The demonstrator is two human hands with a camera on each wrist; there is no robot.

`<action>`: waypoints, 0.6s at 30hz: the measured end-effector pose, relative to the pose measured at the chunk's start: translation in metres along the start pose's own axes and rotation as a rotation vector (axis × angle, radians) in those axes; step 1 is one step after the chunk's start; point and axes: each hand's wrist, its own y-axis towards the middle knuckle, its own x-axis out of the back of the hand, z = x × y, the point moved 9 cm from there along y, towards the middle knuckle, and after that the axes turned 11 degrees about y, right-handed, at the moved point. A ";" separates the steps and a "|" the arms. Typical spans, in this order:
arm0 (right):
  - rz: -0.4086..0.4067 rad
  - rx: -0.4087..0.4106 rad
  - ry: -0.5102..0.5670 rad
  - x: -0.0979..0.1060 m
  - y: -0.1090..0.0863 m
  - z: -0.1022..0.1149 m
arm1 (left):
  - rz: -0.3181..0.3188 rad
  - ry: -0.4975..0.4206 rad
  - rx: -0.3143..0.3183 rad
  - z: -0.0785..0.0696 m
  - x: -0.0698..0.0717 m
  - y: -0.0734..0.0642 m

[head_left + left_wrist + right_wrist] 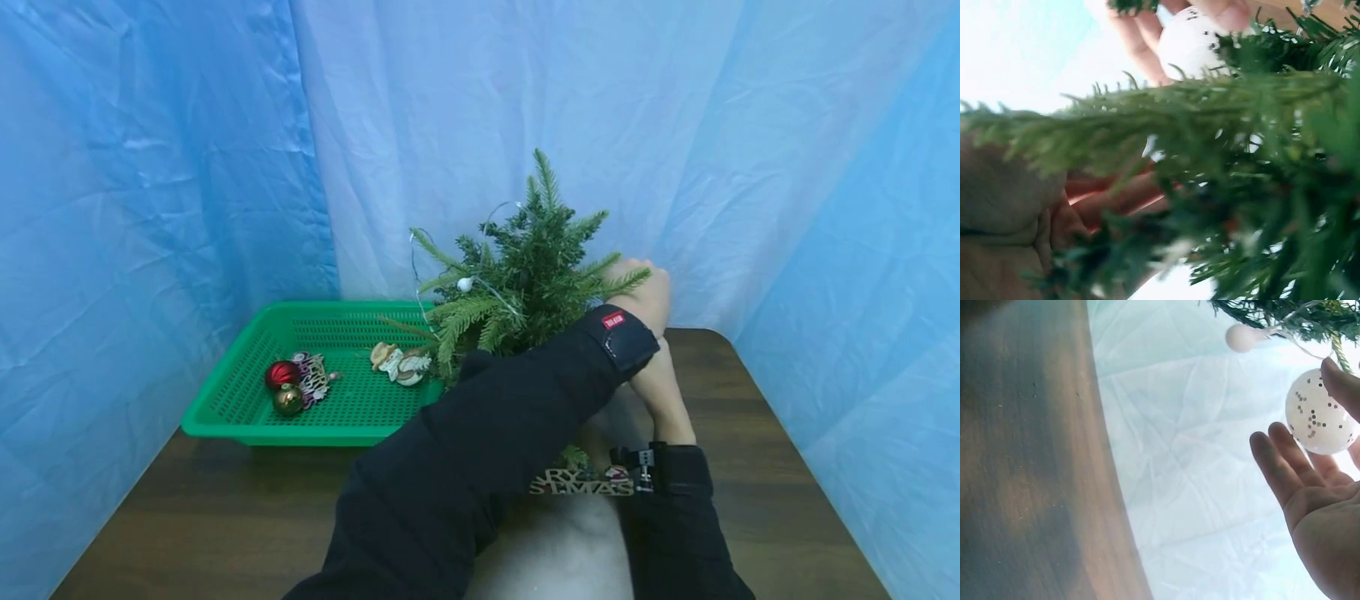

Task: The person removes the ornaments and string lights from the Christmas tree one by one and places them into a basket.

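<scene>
over on the left, a green basket [300,433] keeps ornaments [282,374] together; next the tree [525,283], half-hiding the left hand [649,302], finger grip impossible to tell; now the right hand [1329,509], fingers pinching the speckled ball [1316,415], apparently steadying it.

Brown table [247,500] — green basket [307,434] atop

left arm [480,417] slants rightward, hands [647,287] close together.

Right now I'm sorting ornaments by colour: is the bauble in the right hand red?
No, the right hand holds a white bauble with dark specks.
</scene>
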 end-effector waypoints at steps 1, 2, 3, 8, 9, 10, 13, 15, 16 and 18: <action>0.005 -0.001 0.002 0.000 -0.001 0.002 | 0.006 0.001 -0.012 0.000 -0.001 0.000; 0.010 0.004 0.006 -0.001 -0.002 0.005 | 0.008 0.005 -0.022 -0.001 -0.002 0.000; 0.015 0.010 0.006 -0.001 -0.002 0.007 | 0.008 0.009 -0.032 -0.001 -0.002 0.000; 0.019 0.051 0.023 0.001 -0.003 0.007 | 0.035 -0.008 -0.021 -0.001 -0.005 0.000; 0.022 0.058 0.035 0.002 -0.003 0.007 | 0.050 -0.014 -0.010 0.000 -0.006 0.000; 0.025 0.068 0.036 0.002 -0.004 0.008 | 0.068 -0.019 0.001 0.000 -0.007 0.000; 0.043 0.091 0.050 0.002 -0.005 0.009 | 0.108 -0.029 0.043 0.001 -0.011 0.000; 0.052 0.104 0.053 0.002 -0.007 0.011 | 0.110 -0.032 0.073 0.002 -0.012 -0.002; 0.056 0.107 0.052 0.002 -0.008 0.012 | 0.100 -0.026 0.087 0.002 -0.012 -0.003; 0.065 0.116 0.058 0.001 -0.011 0.019 | 0.074 -0.003 0.117 0.002 -0.010 -0.005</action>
